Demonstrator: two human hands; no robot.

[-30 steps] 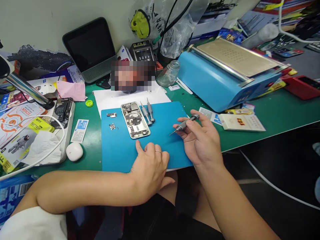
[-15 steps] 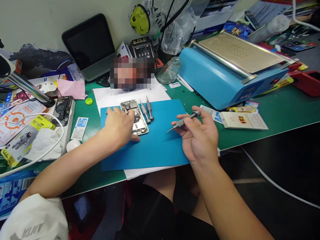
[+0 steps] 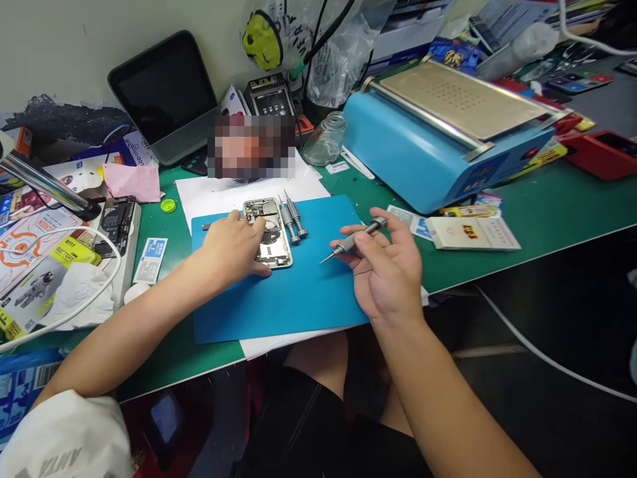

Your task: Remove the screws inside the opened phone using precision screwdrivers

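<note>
An opened phone chassis (image 3: 273,229) lies on a blue mat (image 3: 298,292). My left hand (image 3: 233,249) rests on the mat over the chassis's left side, fingers curled onto it. My right hand (image 3: 385,269) hovers to the right of the phone, closed on a grey precision screwdriver (image 3: 353,241) whose tip points left toward the chassis. Two more grey screwdrivers (image 3: 292,222) lie side by side just right of the phone. A small metal part (image 3: 206,227) shows at the mat's left edge beside my left hand.
A blue heating machine (image 3: 438,139) stands at the back right, a glass jar (image 3: 326,139) and a dark tablet (image 3: 164,99) at the back. Another opened phone (image 3: 115,226), a white cable (image 3: 64,312) and packaging crowd the left. Booklets (image 3: 472,234) lie right of the mat.
My left hand moved from the mat's front edge up onto the phone chassis. My right hand with the screwdriver shifted slightly left.
</note>
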